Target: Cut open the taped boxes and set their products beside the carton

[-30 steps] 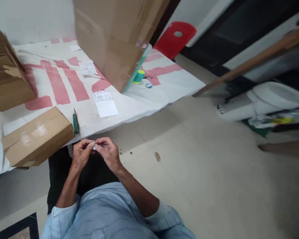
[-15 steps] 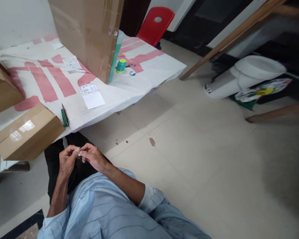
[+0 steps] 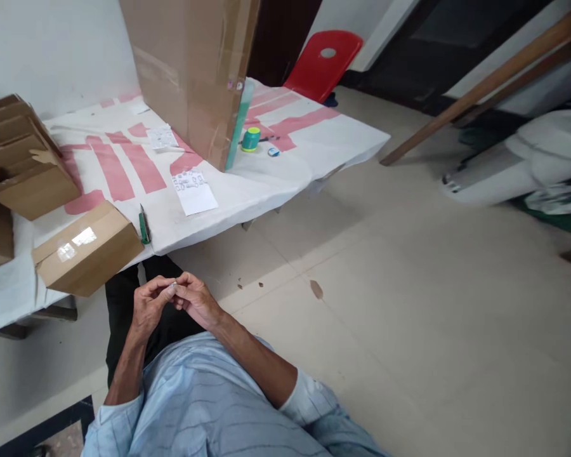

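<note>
Over my lap, just off the table's near edge, my left hand (image 3: pixel 151 304) and my right hand (image 3: pixel 196 299) meet at the fingertips. Both are closed in a pinch around a tiny pale thing (image 3: pixel 174 285), too small to name and mostly covered by the fingers. A taped cardboard box (image 3: pixel 89 247) lies at the table edge nearest my left hand. Beside it rests a green utility knife (image 3: pixel 144 227). Beyond are a sheet of paper with drawn shapes (image 3: pixel 197 198) and a second printed sheet (image 3: pixel 162 138).
The table (image 3: pixel 285 171) has a white cover with red strips. A large upright carton (image 3: pixel 190 70) stands on it, near a teal jar (image 3: pixel 250 139) and a small tape roll (image 3: pixel 273 152). Open cardboard boxes (image 3: pixel 47 190) sit left. Beyond are a red chair (image 3: pixel 321 66) and white bucket (image 3: pixel 547 143).
The view has swung left, so the scene sits further right and more open boxes show at the left. My hands stay together, with fingertips slightly shifted on the small thing.
</note>
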### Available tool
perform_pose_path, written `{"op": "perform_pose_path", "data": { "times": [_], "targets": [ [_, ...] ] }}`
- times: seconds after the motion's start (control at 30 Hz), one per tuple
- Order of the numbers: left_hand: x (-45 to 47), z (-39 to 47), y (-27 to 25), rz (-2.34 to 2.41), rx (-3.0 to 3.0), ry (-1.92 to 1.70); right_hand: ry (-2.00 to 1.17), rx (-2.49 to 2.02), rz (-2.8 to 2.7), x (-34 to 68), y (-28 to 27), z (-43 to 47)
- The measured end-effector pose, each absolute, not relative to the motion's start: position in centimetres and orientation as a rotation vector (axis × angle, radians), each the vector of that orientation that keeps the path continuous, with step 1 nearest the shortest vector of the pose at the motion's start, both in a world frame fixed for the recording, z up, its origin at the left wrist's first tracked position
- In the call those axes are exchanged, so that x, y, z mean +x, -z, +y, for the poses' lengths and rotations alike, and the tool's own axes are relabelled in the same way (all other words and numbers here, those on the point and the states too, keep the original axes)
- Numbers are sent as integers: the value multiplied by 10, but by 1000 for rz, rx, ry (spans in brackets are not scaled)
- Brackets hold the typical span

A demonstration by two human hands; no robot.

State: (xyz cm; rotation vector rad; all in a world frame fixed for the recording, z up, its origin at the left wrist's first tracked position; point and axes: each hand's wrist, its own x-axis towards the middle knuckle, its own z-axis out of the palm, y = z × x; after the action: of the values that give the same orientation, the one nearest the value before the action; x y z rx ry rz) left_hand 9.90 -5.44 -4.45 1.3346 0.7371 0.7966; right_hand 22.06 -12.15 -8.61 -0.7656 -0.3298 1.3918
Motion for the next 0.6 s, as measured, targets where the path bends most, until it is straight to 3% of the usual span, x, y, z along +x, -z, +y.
{"op": "perform_pose_path", "data": {
  "times": [0.6],
  "targets": [
    [90,-62,37,603,1035,-759,-1214,-910,-593,218,53,-132]
  ]
}}
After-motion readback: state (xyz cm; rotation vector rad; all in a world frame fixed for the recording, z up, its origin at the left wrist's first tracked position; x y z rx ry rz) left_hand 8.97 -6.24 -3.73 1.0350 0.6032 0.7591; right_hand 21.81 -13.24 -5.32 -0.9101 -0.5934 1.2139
